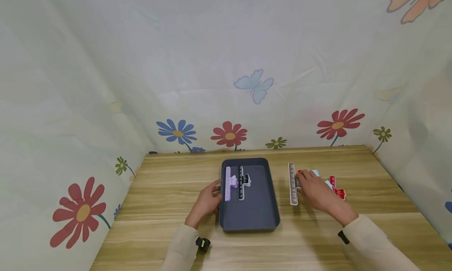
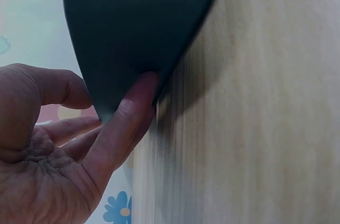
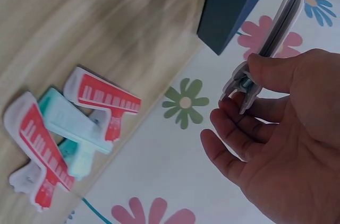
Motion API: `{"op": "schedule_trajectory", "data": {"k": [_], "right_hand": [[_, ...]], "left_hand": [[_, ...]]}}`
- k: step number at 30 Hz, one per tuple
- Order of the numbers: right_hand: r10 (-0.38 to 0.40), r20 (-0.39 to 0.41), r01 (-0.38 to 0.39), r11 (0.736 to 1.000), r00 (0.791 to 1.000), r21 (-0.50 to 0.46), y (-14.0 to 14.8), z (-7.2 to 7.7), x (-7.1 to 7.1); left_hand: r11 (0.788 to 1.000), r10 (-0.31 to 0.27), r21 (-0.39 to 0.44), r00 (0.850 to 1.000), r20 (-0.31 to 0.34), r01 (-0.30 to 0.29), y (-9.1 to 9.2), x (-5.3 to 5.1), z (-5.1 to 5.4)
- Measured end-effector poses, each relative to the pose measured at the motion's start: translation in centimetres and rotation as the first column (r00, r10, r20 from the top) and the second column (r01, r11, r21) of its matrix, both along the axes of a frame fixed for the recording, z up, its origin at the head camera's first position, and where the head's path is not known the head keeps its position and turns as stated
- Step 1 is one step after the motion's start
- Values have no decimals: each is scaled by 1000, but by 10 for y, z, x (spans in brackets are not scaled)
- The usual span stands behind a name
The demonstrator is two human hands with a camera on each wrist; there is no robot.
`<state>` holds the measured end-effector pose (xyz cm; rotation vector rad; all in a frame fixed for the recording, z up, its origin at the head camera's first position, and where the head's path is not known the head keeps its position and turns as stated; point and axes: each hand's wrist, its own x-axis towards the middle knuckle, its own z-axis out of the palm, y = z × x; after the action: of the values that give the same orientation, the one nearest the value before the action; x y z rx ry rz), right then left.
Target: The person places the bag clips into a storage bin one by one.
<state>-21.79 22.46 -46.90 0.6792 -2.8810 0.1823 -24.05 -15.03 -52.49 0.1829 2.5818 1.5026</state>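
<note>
My left hand grips the left side of a dark grey tray; in the left wrist view its thumb reaches the rim, and a finger lies against the outer wall. Inside the tray are a lilac clip and a black clip with piano-key patterns, side by side. My right hand pinches a white-and-grey piano-key clip by its handle, right of the tray. In the right wrist view, that clip is edge-on, between thumb and fingers.
Beyond my right hand, red clips and pale turquoise clips lie loosely heaped, partly hidden by the hand in the head view. The wooden table meets a flower-printed cloth wall at the back and sides.
</note>
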Motion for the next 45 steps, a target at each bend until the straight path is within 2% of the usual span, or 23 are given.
{"op": "schedule_trajectory", "data": {"k": [9,16,27,35,40,45], "right_hand": [[17,-21,-18,1000,1000,-16,-5,16,2],[42,-65,-44,999,997,-26,-16,26,-3],[78,-44,-81,994,996,-68,-39,39,-13],[101,-53,-103,994,993,-39,-55,43,-20],[135,-71,-135,991,988,14,-64,45,-26],[150,-27,-148,987,988,65,-73,43,-33]], "left_hand": [[1000,-2,-15,1000,-8,2,1,0,0],[1000,-5,-7,1000,-10,5,0,0,0],[1000,-1,-17,1000,-9,1,0,-1,2],[1000,1,-13,1000,-5,-1,0,1,5],[1000,2,-11,1000,-12,-2,-1,0,3],[1000,-4,-6,1000,-13,4,-1,1,2]]}}
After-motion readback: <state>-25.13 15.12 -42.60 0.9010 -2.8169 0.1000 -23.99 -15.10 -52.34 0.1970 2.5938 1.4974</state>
